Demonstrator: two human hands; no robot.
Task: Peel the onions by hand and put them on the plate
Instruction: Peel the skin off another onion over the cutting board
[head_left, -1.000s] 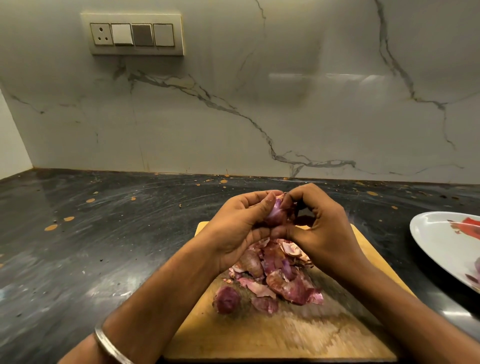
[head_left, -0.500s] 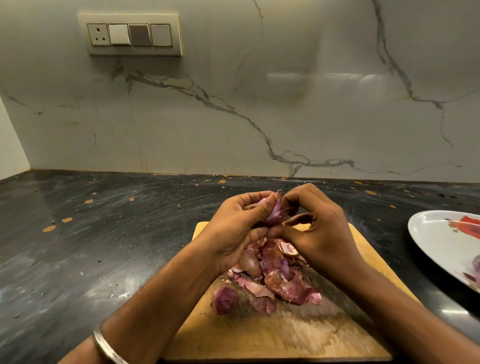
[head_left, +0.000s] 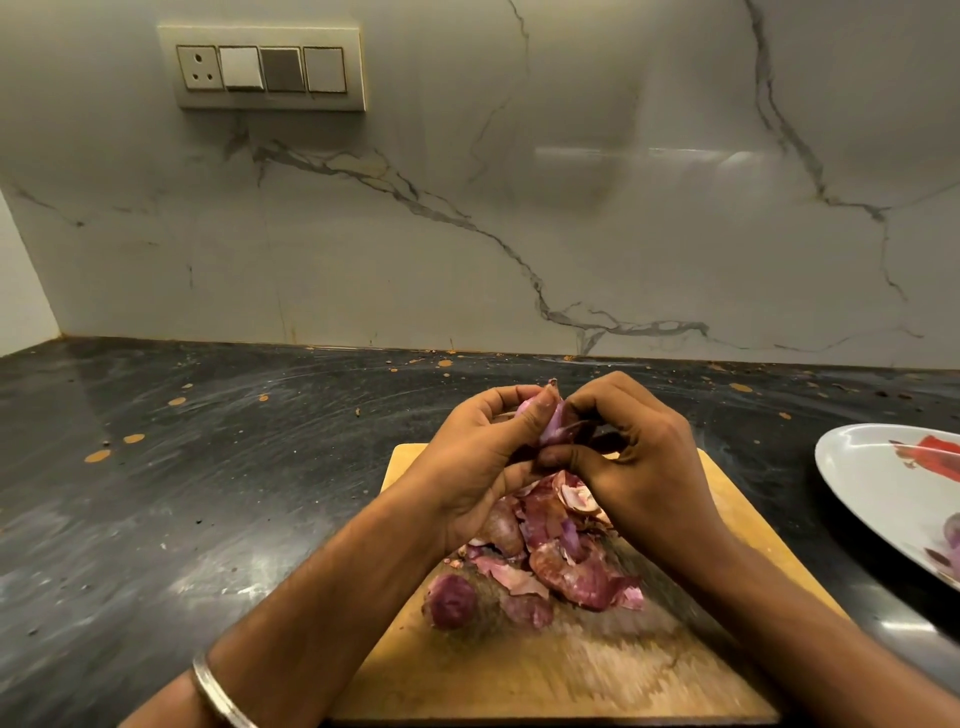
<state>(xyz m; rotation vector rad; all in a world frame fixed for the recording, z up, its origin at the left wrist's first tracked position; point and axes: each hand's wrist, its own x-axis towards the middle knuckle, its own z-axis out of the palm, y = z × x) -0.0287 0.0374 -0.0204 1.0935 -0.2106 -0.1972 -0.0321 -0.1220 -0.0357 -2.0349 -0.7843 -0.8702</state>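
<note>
Head view, taking the cutting board (head_left: 717, 519) as the marker: off its left edge lies bare dark counter (head_left: 208, 493), and from the near-left corner a forearm with a bangle (head_left: 218, 696) runs up to the left hand (head_left: 467, 462), raised over the board's far edge. Its fingers are curled round a small onion (head_left: 551, 428), thumb laid along the bulb, so the onion sits cupped in that palm, above the board and not on it. The bulb's long axis stands roughly upright, its dry tip (head_left: 554, 383) poking up past the thumb. Touching it from the right, the right hand (head_left: 639, 467) pinches at the skin with bent fingertips, wrist arched; exactly how much skin it has I cannot tell. The peel should come away toward that right hand, I judge. Below both hands a heap of peels (head_left: 561, 561) lies mid-board, one unpeeled onion (head_left: 451, 601) at its near-left. Well right of the board is the plate (head_left: 862, 467)
</note>
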